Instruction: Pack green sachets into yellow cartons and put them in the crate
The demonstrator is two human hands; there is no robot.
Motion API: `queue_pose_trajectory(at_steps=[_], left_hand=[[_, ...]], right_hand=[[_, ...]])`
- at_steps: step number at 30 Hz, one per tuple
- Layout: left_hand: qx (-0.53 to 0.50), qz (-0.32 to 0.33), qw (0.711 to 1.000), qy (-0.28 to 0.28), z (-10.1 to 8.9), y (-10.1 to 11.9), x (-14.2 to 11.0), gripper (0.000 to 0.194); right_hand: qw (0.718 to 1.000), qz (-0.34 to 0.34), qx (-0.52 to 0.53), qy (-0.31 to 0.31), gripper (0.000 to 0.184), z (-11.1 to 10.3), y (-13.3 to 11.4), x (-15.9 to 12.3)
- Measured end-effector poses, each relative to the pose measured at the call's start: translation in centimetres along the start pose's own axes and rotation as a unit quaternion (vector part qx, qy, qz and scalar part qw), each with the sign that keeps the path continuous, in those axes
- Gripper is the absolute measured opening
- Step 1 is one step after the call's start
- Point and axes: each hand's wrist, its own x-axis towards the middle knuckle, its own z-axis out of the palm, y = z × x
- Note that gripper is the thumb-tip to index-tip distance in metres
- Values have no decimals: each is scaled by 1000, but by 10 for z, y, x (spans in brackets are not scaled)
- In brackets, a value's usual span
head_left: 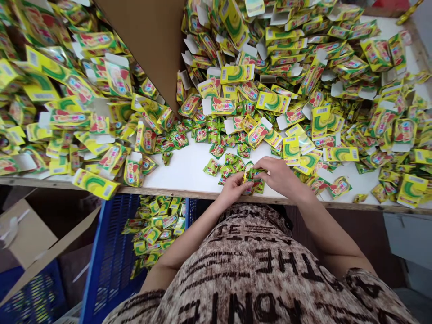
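- A blue slatted plastic crate (101,252) is standing below the table on the near left, holding many small yellow-and-green cartons (158,220).
- A second blue plastic crate (59,281) is showing at the near left edge; its contents are appearing too small to identify.
- An open brown cardboard box (29,234) is lying beside these crates, its flaps spreading outward.
- A white tabletop with a wooden edge (199,168) is bearing two heaps of printed yellow-and-green cardboard cartons, left (118,76) and right (238,74), many with white end flaps standing open; a brown cardboard panel (143,36) is rising between them.
- Shiny green wrapped sachets (231,164) are lying loosely just left of and beyond the hands.
- A small yellow-and-green packet (249,174) is sitting between the hands at the near table edge, fingers partly hiding it.
- The left hand (233,188) is pinching this packet between thumb and fingers.
- The right hand (279,176) is bending its fingers narrowly at the packet's right side; whether it is gripping cannot be told.
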Motion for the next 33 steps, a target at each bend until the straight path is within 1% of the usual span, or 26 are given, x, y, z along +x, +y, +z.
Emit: queue_pose_trajectory(at_steps=[1, 3, 5, 9, 11, 13, 16, 18, 20, 22, 24, 25, 28, 30, 31, 33], left_hand=[[-9, 2, 1000, 2, 0, 0, 0, 31], [-36, 3, 999, 5, 0, -1, -1, 32], [-52, 2, 999, 4, 1, -1, -2, 33], [-16, 8, 1000, 4, 1, -1, -3, 32], [-2, 13, 1000, 7, 0, -1, -3, 31], [9, 18, 1000, 7, 1, -1, -4, 31], [20, 14, 1000, -5, 2, -1, -5, 30], [9, 10, 1000, -7, 3, 0, -5, 30], [-14, 7, 1000, 4, 3, 1, -6, 32], [-30, 4, 999, 14, 4, 1, -6, 31], [-28, 3, 1000, 10, 4, 2, -7, 29], [-22, 3, 1000, 7, 4, 2, -8, 29], [-2, 5, 1000, 4, 5, 4, -8, 29], [2, 5, 1000, 12, 6, 5, -8, 30], [3, 6, 1000, 15, 6, 5, -8, 30], [2, 7, 1000, 18, 6, 4, -7, 31]], right_hand=[[1000, -7, 5, 27, 11, 3, 3, 0], [998, -26, 11, 52, 9, 8, 8, 1], [998, -47, 8, 33, 12, 10, 11, 3], [994, -95, -42, -42, 10, 4, 9, 5], [991, -96, -66, -62, 11, 0, 5, 5], [991, -93, -73, -67, 13, 0, -1, 5], [989, -97, -79, -75, 9, 2, -8, 6], [987, -101, -90, -87, 8, 4, -11, 7], [988, -85, -103, -73, 10, 6, -12, 6], [992, -57, -106, -35, 16, 6, -11, 4], [995, -44, -92, -10, 18, 7, -9, 2], [996, -46, -81, -9, 16, 8, -8, 1], [996, -68, -41, -38, 9, 13, -4, 1], [994, -83, -22, -62, 12, 15, -3, 1], [994, -87, -18, -64, 14, 15, -3, 0], [995, -78, -26, -48, 17, 16, -2, -2]])
